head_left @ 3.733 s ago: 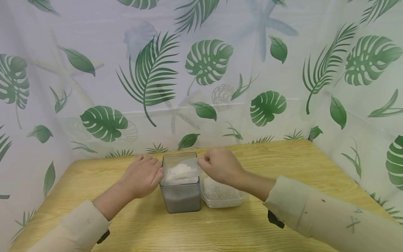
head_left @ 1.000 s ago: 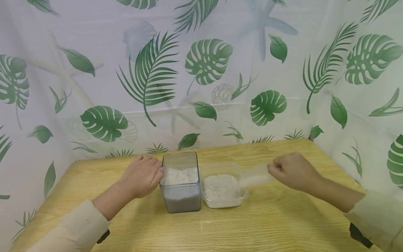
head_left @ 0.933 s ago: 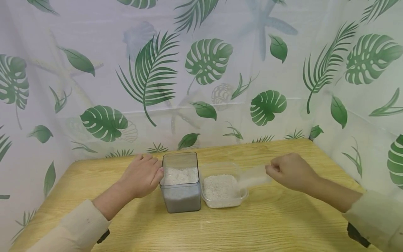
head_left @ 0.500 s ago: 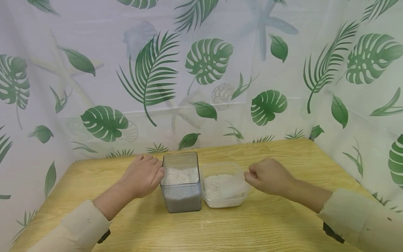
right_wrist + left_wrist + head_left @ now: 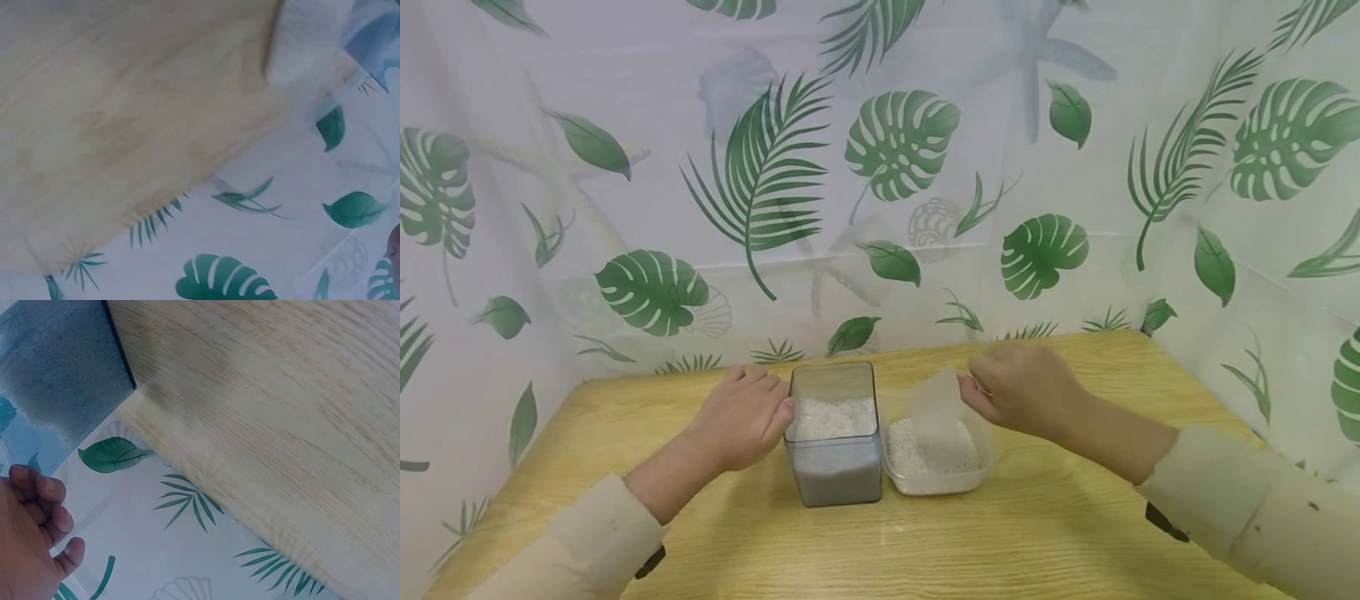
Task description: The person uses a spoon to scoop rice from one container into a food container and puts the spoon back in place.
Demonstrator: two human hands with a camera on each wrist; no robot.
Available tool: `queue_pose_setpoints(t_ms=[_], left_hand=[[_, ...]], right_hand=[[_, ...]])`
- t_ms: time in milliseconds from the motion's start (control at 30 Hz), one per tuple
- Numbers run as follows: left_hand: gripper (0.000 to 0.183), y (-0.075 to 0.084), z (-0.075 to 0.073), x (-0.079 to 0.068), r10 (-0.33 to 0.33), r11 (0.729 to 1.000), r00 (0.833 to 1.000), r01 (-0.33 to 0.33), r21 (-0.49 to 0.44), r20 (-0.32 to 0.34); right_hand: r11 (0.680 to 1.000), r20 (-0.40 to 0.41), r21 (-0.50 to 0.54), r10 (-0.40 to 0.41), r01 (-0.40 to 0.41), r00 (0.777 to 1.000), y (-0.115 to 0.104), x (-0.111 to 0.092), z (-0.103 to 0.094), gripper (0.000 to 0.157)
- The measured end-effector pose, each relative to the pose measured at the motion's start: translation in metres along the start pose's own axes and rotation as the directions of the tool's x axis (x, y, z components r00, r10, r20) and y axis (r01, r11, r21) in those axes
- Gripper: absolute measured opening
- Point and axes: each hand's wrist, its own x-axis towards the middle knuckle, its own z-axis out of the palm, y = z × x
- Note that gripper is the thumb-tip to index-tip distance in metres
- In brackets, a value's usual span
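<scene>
In the head view, a tall grey see-through container (image 5: 835, 471) holds white grains that look like rice. My left hand (image 5: 741, 417) grips its left rim, thumb at the edge; in the left wrist view curled fingers (image 5: 53, 509) show beside the container wall (image 5: 69, 369). Just to the right stands a low clear tub (image 5: 943, 483) with more rice (image 5: 906, 450). Over this tub my right hand (image 5: 1030, 392) holds a translucent white scoop (image 5: 940, 396), tilted downward. Its handle is hidden in the fist. In the right wrist view only a sliver of the hand (image 5: 395, 250) appears.
Both containers stand on a wood-grain table (image 5: 925, 550), side by side near its far edge. A white curtain with green leaves (image 5: 880, 275) hangs close behind and at both sides.
Since the earliest frame, the scoop with rice has left the tall container and moved right. The right hand then came back leftward, tilting the scoop over the tub. The left hand stays put.
</scene>
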Motion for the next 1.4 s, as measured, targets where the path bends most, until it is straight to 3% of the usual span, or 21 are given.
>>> queue_pose_setpoints(t_ms=[200, 433, 733, 1133, 1233, 1400], left_hand=[[0.033, 0.002, 0.0, -0.001, -0.006, 1.0, 1.0, 0.006, -0.011, 0.015], [0.032, 0.003, -0.001, -0.002, -0.011, 1.0, 1.0, 0.011, -0.012, 0.014], [0.033, 0.001, 0.0, -0.001, -0.007, 1.0, 1.0, 0.007, -0.003, 0.002], [0.037, 0.001, -0.001, 0.002, -0.009, 1.0, 1.0, 0.009, 0.0, 0.019], [0.034, 0.0, -0.001, 0.002, -0.006, 1.0, 1.0, 0.006, 0.005, 0.016], [0.031, 0.0, -0.001, 0.002, -0.006, 1.0, 1.0, 0.006, 0.009, 0.015]], right_hand=[[0.999, -0.069, -0.039, 0.034, -0.037, 0.997, 0.001, 0.025, -0.003, 0.036], [0.998, -0.081, -0.055, -0.003, -0.002, 0.997, -0.016, 0.055, 0.002, 0.034], [0.992, 0.035, -0.082, -0.092, 0.095, 0.995, -0.036, 0.078, 0.016, 0.023], [0.972, 0.258, -0.169, -0.119, 0.166, 0.959, -0.056, 0.089, 0.034, 0.026], [0.965, 0.348, -0.181, -0.117, 0.189, 0.93, -0.063, 0.096, 0.04, 0.025], [0.961, 0.569, -0.15, -0.108, 0.231, 0.815, -0.074, 0.105, 0.048, 0.023]])
